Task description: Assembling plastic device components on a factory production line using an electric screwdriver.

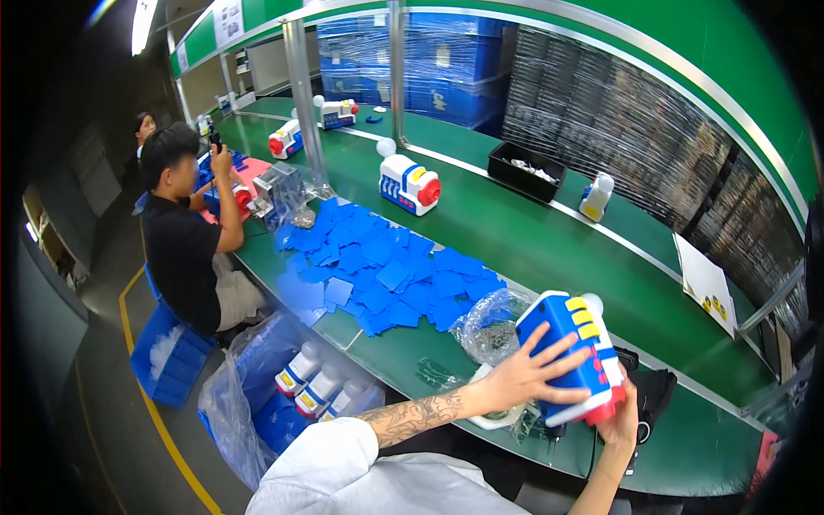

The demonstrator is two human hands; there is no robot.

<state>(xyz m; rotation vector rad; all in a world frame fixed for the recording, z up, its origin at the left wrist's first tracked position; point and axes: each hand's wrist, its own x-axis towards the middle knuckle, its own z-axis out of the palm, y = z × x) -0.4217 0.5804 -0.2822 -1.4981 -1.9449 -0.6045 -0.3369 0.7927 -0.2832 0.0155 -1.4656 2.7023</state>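
A white, blue, red and yellow plastic toy (562, 324) is held tilted above the near edge of the bench, its red end low. My left hand (541, 378) lies across its blue face with fingers spread, pressing against it. From below, my right hand (620, 421) grips the toy near the red end, partly hidden by it. Just left of the toy, a clear plastic bag (493, 326) holds small metal-looking parts. Beneath my left forearm, a white object (493, 416) lies partly covered. A black pouch-like item (652, 395) rests beside my right hand.
Many flat blue pieces (378, 266) are heaped on the green bench. Similar toys stand along the conveyor, one nearby (410, 184). A black bin (526, 172) sits on the far ledge. Left of me, a lined blue crate (266, 421) contains toys. A co-worker (184, 232) sits further left.
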